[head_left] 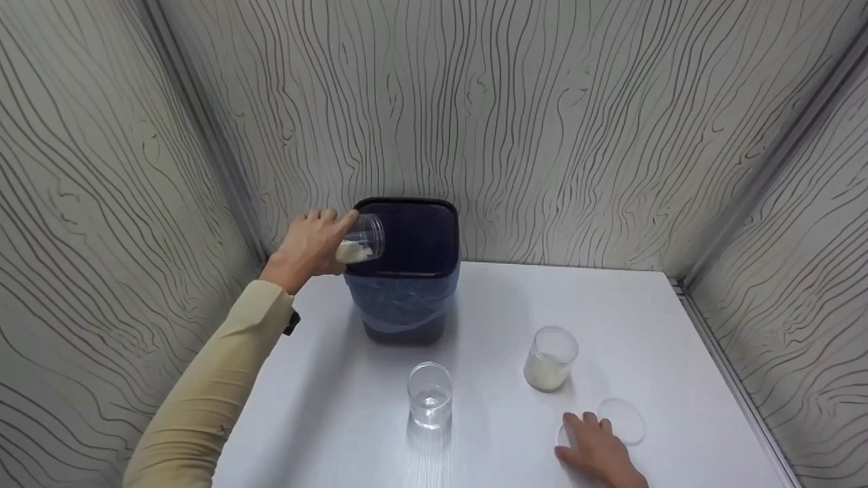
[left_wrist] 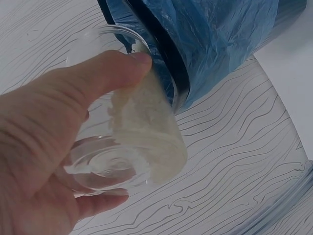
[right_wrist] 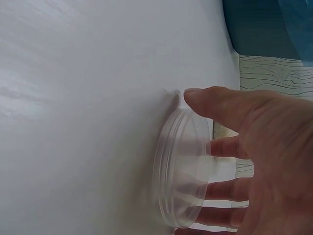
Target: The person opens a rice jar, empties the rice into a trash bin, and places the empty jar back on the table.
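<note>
Left of centre, my left hand (head_left: 308, 242) grips the tilted jar (head_left: 365, 245), whose mouth I should tip lower over the bin (head_left: 405, 298).

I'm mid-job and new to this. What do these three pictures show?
No robot here: these are a person's bare hands. The wide picture comes from a head-worn camera, the other two from a camera on each wrist. The left hand holds a clear cylindrical jar with pale contents, tipped at the mouth of a dark blue bin lined with a translucent blue plastic bag. The right hand is at a clear round plastic lid. The white table also holds a second clear lid, an upright clear jar, part-filled, and a clear cylindrical container.
</note>
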`<state>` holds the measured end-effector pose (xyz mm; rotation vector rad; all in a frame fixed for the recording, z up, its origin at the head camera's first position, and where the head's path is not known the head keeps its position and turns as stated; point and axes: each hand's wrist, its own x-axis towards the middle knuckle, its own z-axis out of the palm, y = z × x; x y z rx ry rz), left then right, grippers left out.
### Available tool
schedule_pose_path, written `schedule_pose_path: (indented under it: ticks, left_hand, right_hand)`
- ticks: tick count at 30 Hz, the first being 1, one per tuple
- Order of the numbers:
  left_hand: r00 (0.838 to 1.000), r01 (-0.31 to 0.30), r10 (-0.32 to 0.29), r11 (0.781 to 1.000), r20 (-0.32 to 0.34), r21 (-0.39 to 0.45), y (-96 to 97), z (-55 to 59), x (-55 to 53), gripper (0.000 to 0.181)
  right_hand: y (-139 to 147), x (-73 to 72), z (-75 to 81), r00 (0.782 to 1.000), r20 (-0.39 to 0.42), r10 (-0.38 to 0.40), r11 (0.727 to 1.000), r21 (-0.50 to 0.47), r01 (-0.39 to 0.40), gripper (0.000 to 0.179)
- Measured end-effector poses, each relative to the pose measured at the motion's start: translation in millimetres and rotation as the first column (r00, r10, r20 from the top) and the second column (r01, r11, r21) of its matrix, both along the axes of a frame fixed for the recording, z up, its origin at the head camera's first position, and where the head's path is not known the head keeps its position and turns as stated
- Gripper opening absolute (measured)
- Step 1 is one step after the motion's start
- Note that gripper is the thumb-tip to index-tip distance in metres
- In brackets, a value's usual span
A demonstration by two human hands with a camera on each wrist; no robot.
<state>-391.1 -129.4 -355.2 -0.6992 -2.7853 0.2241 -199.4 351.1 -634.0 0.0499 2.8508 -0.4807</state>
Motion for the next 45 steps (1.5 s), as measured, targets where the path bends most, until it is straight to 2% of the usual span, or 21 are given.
schedule_pose_path:
  ticks: [7,16,20,28,32,45]
  left_hand:
    - [1.0,-0.003,0.003,1.0,0.005,0.003,-0.1,-1.8,0.5,0.089]
    - [1.0,-0.011,0.011,1.0,0.005,-0.022,3.9,5.0,2.8,0.09]
    - [0.999,-0.028,0.029,0.998,0.027,-0.052,4.7,5.3,2.3,0.09]
    - [0.998,-0.037,0.04,0.998,0.053,-0.055,5.7,3.8,2.0,0.09]
    - [0.998,-0.035,0.038,0.998,0.052,-0.054,5.9,3.3,2.9,0.089]
    - [0.999,-0.034,0.036,0.998,0.04,-0.048,7.1,5.9,5.0,0.088]
  right_hand:
    - [0.1,-0.9,-0.7,1.0,0.017,0.004,1.0,0.018,-0.004,0.066]
    - [1.0,-3.0,-1.2,1.0,0.004,0.01,1.0,0.016,-0.01,0.066]
    - [1.4,-3.4,-2.5,1.0,0.006,0.007,1.0,0.014,-0.008,0.066]
    - [0.9,-1.5,-1.8,1.0,-0.007,0.004,1.0,0.012,-0.004,0.063]
    - [-0.2,0.2,-0.8,0.999,-0.032,0.005,1.0,0.008,-0.005,0.06]
    - [2.0,0.2,-0.6,1.0,-0.023,0.01,1.0,0.014,-0.01,0.058]
